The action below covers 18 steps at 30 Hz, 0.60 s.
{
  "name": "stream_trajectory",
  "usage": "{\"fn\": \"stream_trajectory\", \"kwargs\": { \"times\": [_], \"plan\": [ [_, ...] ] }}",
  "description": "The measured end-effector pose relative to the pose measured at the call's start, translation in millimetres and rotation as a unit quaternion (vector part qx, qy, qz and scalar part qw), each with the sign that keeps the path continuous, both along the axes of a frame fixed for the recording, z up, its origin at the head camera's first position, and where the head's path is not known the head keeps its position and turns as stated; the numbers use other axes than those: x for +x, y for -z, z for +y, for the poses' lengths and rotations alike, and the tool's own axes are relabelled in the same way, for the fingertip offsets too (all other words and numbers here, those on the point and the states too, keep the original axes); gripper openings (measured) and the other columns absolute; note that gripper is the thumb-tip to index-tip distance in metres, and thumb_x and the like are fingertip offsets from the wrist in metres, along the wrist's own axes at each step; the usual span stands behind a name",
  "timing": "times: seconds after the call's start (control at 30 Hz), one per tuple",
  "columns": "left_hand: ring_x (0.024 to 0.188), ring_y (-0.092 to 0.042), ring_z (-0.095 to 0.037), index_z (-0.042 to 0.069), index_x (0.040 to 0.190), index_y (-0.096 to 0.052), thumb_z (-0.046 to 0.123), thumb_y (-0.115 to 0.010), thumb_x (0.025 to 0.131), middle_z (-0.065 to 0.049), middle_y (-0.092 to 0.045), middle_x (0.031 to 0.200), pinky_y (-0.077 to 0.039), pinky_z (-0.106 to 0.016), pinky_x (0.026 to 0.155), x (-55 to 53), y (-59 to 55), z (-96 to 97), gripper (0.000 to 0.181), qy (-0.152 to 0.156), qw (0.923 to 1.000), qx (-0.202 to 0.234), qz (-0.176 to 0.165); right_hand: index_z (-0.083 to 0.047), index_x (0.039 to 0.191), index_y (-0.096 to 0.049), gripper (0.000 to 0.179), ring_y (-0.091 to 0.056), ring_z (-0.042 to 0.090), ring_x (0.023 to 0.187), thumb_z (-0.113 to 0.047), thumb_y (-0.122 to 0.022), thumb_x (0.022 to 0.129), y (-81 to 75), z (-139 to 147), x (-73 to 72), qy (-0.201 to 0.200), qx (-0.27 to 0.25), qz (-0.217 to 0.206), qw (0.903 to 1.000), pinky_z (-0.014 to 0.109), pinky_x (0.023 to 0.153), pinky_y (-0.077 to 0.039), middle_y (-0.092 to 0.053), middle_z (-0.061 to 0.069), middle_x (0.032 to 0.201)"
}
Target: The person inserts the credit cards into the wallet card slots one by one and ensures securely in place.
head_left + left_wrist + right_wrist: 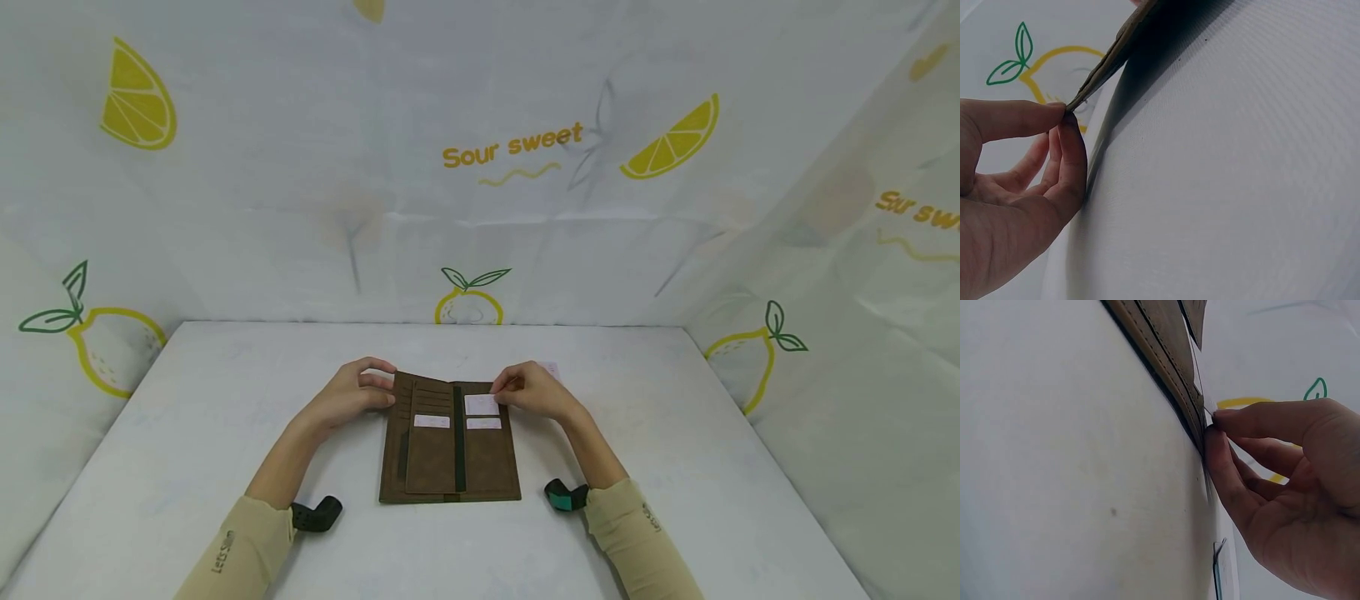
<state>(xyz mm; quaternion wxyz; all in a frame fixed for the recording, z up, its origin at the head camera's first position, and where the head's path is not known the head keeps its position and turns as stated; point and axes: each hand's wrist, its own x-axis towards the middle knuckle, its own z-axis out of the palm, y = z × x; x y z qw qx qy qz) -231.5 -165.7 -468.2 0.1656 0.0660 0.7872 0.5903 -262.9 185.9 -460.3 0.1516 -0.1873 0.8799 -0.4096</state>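
Note:
A long brown wallet [491, 467] lies spread open on the white table. My left hand [348, 398] is at its upper left edge; in the left wrist view, thumb and fingertips pinch the wallet's edge [1107, 62]. At the upper right slot, my right hand [536, 390] pinches the corner of a white card [480, 405], whose lower part is hidden in or behind the slot. Below it, another white card [483, 423] shows from a pocket. One more white card [432, 422] sits in the left inner panel's pocket.
Partly hidden behind my right hand, a pale card or card stack [551, 369] lies on the table [637, 400]. Black wrist devices [318, 514] are worn at both cuffs. White lemon-printed cloth [300, 167] hangs behind and along the sides.

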Motion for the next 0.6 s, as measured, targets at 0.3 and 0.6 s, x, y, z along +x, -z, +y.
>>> {"fn": "stream_trajectory", "kwargs": {
  "times": [0.3, 0.6],
  "plan": [
    [0.099, -0.068, -0.014, 0.001, 0.145, -0.056, 0.008, -0.073, 0.095, -0.018, -0.069, 0.124, -0.053, -0.027, 0.09, -1.2, 1.6, 0.0, 0.053, 0.001, 1.0, -0.008, 0.004, 0.0, 0.099, -0.079, 0.005, -0.061, 0.011, 0.081, -0.002, -0.074, 0.097, -2.6, 3.8, -0.1, -0.035, 0.003, -0.006, 0.9994, 0.026, 0.075, -0.051, -0.079, 0.013, 0.096],
    [0.1, -0.067, -0.015, 0.001, 0.145, -0.056, 0.008, -0.073, 0.096, -0.019, -0.07, 0.126, -0.053, -0.028, 0.091, -1.8, 3.2, -0.7, 0.052, 0.005, 0.9999, -0.011, 0.008, 0.002, 0.095, -0.078, 0.004, -0.059, 0.013, 0.083, -0.001, -0.074, 0.095, -2.7, 6.4, 0.3, -0.063, -0.007, -0.01, 0.9979, 0.028, 0.075, -0.05, -0.078, 0.014, 0.097]
  ]
}}
